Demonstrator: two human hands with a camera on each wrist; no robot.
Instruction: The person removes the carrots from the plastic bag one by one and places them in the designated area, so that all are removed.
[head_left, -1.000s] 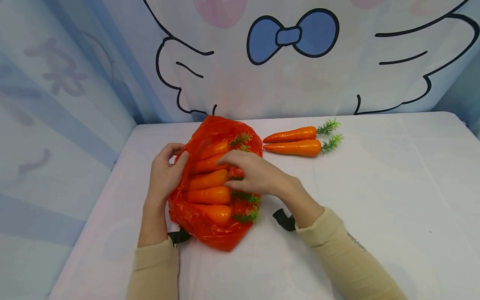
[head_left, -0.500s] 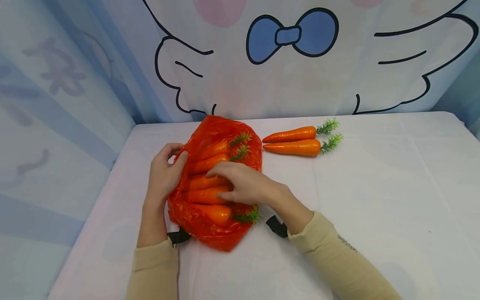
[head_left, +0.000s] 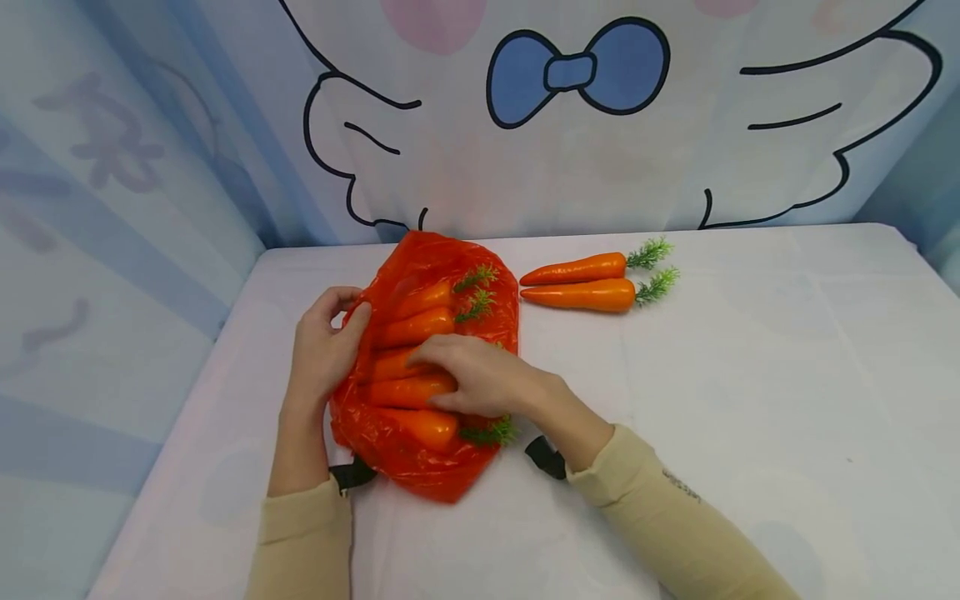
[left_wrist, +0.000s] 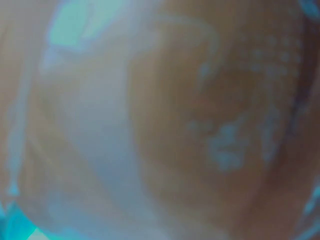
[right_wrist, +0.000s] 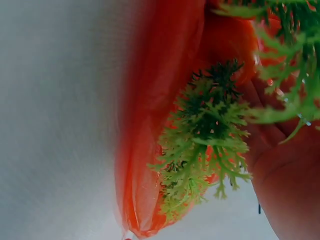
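Note:
A red plastic bag [head_left: 427, 479] lies at the table's left, its opening spread. Several orange carrots [head_left: 420, 327] with green leafy tops lie side by side in it. My left hand [head_left: 321, 354] pinches the bag's left edge, with the thumb on top. My right hand [head_left: 487, 375] is over the middle carrots, fingers spread and slightly bent. Its fingertips touch one carrot [head_left: 390, 365], and the thumb rests by the neighbouring carrot [head_left: 408, 390]. In the right wrist view, leafy tops [right_wrist: 207, 135] partly cover the palm. The left wrist view is too blurred to read.
Two more carrots [head_left: 577, 296] lie together on the white table [head_left: 750, 375], right of the bag near the back edge. A patterned curtain [head_left: 585, 167] hangs behind the table and another on the left.
My right hand has moved toward me and a little left, from the upper middle carrots to lower ones, uncovering a leafy top. The left hand stays on the bag's edge.

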